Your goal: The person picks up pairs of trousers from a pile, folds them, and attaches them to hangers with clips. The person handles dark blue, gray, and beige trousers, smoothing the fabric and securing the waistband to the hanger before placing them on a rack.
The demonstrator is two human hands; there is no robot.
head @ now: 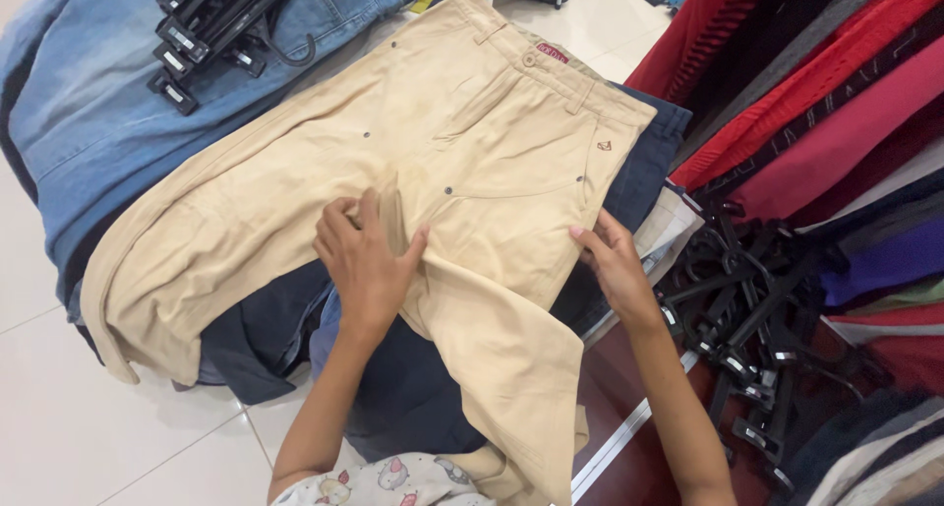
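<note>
A pale tiled floor (88, 437) carries a low stack of dark garments (413, 388), with beige trousers (433, 162) spread on top. Blue jeans (88, 103) lie far left, black hangers (757, 319) heaped right.

The tan trousers (393, 162) in the middle of the frame are matt woven cloth, smooth, with small dull metal rivets and a button at the waistband. The jeans (88, 103) at upper left are faded blue denim, coarser. The hangers (747, 319) at lower right are glossy black plastic with metal clips. The floor tiles (88, 437) at lower left are smooth, pale and faintly shiny.
</note>
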